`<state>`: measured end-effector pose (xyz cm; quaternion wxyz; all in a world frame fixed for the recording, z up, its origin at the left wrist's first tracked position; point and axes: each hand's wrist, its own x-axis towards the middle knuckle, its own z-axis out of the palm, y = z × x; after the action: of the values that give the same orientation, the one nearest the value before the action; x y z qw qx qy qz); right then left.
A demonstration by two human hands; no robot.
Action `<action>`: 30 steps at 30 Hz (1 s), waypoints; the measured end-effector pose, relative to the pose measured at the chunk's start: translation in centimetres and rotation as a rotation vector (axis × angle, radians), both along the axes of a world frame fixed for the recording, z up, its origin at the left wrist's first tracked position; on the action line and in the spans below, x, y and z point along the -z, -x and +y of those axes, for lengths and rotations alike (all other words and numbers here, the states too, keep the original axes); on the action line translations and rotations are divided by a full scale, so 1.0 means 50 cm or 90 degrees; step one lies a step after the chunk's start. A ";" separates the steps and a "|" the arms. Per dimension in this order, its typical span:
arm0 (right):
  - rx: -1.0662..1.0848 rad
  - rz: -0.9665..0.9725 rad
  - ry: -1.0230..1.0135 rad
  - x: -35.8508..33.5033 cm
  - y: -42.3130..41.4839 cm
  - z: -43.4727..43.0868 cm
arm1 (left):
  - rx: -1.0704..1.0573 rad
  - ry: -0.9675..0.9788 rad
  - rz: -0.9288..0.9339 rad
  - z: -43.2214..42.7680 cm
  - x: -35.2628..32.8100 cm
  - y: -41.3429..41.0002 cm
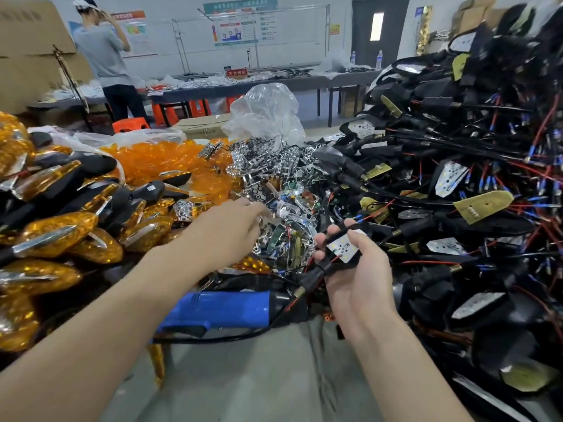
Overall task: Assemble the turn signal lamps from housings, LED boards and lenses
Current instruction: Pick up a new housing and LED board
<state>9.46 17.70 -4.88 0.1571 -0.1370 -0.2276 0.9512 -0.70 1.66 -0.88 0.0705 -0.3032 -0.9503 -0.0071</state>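
My right hand grips a black lamp housing with a white LED board seated in it; a black stem and red wire hang from its lower end. My left hand reaches into the central heap of chrome reflectors and small boards; its fingertips are blurred and hidden among the parts, so whether it holds anything is unclear. Loose amber lenses lie in a bag behind. Finished amber lamps are stacked on the left. Black wired housings with boards are piled high on the right.
A blue power tool lies at the table's near edge between my arms. A crumpled clear plastic bag rises behind the heap. Further back, a person stands by a long table, with orange stools and cardboard boxes.
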 end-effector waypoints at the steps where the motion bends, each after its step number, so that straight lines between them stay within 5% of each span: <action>1: 0.000 0.005 0.000 -0.001 -0.002 0.000 | 0.034 -0.057 0.028 -0.010 0.006 -0.037; 6: -0.026 0.014 -0.031 -0.005 -0.019 0.009 | 0.093 -0.194 0.161 -0.050 0.051 -0.195; 12: -0.060 0.045 -0.090 -0.010 -0.047 0.014 | 0.043 -0.047 0.072 -0.096 0.099 -0.236; 21: -0.096 0.076 -0.113 -0.011 -0.057 0.010 | 0.055 0.039 0.165 -0.086 0.093 -0.263; 30: -0.057 0.019 -0.149 -0.002 -0.051 0.005 | 0.052 -0.123 0.006 -0.109 0.097 -0.290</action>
<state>11.99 17.96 -4.80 0.1324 -0.0930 -0.3404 0.9263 13.82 -3.76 -5.74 0.1037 -0.3336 -0.9316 -0.1001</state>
